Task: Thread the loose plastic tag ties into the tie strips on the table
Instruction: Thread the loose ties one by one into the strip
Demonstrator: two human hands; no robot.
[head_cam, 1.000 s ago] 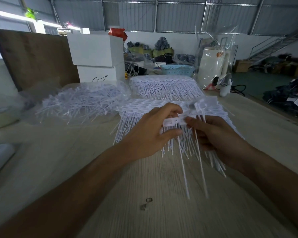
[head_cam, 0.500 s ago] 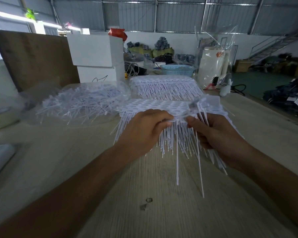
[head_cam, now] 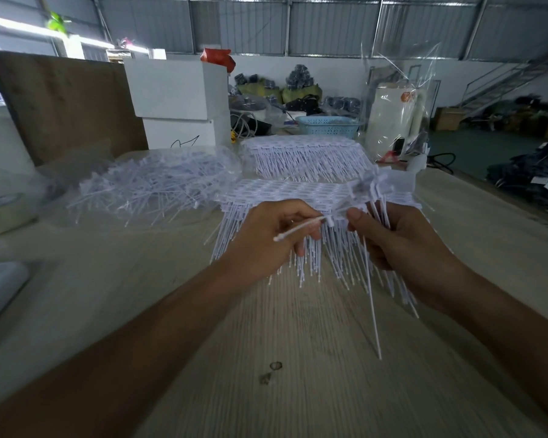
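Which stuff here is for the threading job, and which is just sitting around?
For the job:
- tie in the left hand
- bunch of ties in the right hand
- tie strips
- bag of loose ties

Just lying about:
- white boxes
- blue basket
- tape roll
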